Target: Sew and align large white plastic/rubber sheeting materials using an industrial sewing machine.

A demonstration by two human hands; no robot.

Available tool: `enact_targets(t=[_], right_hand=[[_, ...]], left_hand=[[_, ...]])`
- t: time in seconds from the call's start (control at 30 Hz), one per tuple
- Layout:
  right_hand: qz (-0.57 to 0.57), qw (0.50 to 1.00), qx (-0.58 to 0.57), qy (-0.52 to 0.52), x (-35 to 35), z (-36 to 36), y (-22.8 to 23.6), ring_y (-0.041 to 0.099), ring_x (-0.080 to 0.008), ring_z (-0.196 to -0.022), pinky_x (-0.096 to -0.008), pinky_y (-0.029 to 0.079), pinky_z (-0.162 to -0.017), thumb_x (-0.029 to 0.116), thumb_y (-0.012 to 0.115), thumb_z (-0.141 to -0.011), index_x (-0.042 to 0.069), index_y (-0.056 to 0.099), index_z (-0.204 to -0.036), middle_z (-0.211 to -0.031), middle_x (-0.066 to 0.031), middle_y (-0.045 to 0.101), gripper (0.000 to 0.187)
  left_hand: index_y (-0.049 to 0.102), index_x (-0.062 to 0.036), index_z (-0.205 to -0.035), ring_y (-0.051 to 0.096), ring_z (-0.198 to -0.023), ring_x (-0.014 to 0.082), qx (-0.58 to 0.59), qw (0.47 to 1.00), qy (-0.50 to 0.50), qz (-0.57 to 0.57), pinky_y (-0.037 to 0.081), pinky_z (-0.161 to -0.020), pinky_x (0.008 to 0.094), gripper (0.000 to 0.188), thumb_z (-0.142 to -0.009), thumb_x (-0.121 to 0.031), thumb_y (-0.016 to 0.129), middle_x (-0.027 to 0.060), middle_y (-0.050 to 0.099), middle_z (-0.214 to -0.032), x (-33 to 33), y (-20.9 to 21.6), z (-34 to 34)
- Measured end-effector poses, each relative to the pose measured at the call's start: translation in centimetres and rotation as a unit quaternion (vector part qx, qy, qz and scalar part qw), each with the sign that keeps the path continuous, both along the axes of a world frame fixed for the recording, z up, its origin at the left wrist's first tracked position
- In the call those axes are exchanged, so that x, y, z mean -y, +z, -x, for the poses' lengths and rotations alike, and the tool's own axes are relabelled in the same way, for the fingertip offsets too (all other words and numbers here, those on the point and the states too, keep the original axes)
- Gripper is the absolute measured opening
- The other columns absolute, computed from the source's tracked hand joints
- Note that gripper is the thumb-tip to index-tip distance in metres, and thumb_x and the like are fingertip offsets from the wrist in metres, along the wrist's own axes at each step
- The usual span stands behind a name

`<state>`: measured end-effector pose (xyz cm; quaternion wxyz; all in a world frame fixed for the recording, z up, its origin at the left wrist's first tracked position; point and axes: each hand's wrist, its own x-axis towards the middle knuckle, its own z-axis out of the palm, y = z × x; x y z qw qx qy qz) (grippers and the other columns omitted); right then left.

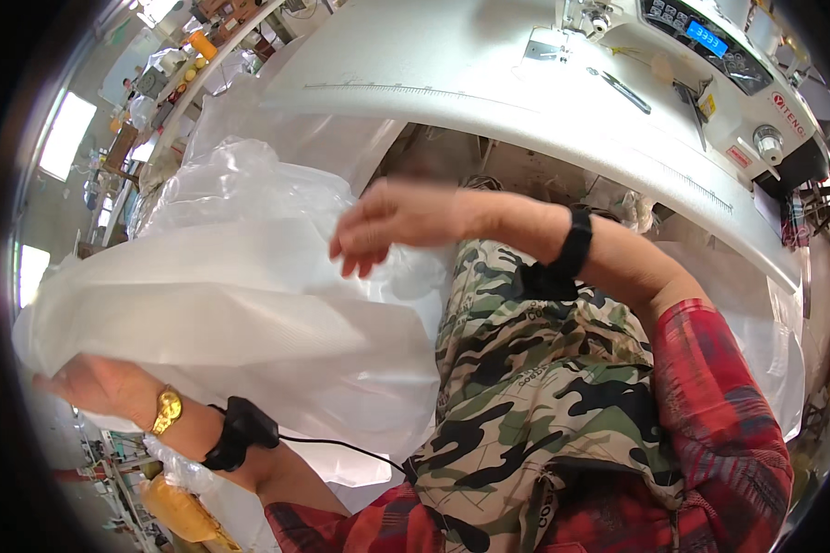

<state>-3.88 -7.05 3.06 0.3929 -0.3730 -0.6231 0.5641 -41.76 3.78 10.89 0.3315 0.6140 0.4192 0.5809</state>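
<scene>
A large sheet of white translucent fabric (221, 313) lies in loose folds over my left side and beside my lap. Above its right part hovers my right hand (392, 226), slightly blurred, with fingers loosely bent and apart and nothing visible in them. At the sheet's left edge is my left hand (97, 382). Motion smears its fingers, so I cannot see whether they grip the fabric. Ahead of me stands a white sewing machine (756, 101) with a lit blue display. Its needle area (563, 41) is beyond my right hand, and no fabric shows under it.
The white machine table (415, 78) curves across the front, its edge close to my knees. A slim metal tool (622, 89), perhaps snips or tweezers, lies on it. Crumpled clear plastic (235, 180) is piled at left. Cluttered shelves (184, 83) stand far left; a yellow bundle (189, 511) sits lower left.
</scene>
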Motion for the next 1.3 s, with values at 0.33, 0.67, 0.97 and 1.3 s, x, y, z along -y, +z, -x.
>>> enact_targets(t=[0.33,0.67,0.97,1.3], right_hand=[[-0.014,0.981,0.126,-0.149,-1.8,3.4,-10.5,0.064,-0.0219,-0.087,-0.0317,0.05,-0.08,0.019,0.053,-0.091,-0.001,0.066,-0.103,-0.094,-0.0142,0.068,0.027],[-0.112,0.873,0.249,-0.405,-6.0,3.1,-10.7,0.061,-0.0422,-0.092,-0.048,0.047,-0.081,0.024,0.056,-0.084,-0.004,0.062,-0.108,-0.094,-0.0234,0.065,0.037],[-0.088,0.936,0.282,-0.193,-1.2,1.8,-10.3,0.059,-0.0413,-0.07,-0.0488,0.046,-0.065,0.034,0.057,-0.092,0.0,0.061,-0.077,-0.071,-0.0216,0.062,0.037],[-0.22,0.891,0.278,-0.284,1.1,1.7,-2.4,0.058,-0.0414,-0.061,-0.0477,0.046,-0.057,0.035,0.053,-0.097,0.001,0.059,-0.065,-0.059,-0.0195,0.056,0.047]], left_hand=[[0.059,0.0042,-0.111,0.063,-0.097,0.0242,-0.053,0.996,0.062,-0.043,0.052,-0.08,0.0353,0.028,-0.094,-0.018,0.052,0.013,0.064,-0.11,-3.4,8.1,5.1],[0.06,0.0037,-0.108,0.063,-0.097,0.0235,-0.063,0.994,0.078,-0.032,0.052,-0.078,0.0352,0.03,-0.094,-0.021,0.052,0.0123,0.064,-0.111,-6.3,10.6,6.7],[0.061,0.0032,-0.106,0.063,-0.096,0.0229,-0.057,0.994,0.091,0.007,0.053,-0.076,0.0351,0.031,-0.094,-0.024,0.053,0.0118,0.064,-0.111,-10.7,10.6,8.1],[0.068,-0.0001,-0.092,0.061,-0.078,0.0345,-0.759,0.571,0.254,-0.181,0.045,-0.072,0.0408,0.045,-0.094,-0.042,0.051,0.0214,0.066,-0.086,-14.7,8.5,2.8]])
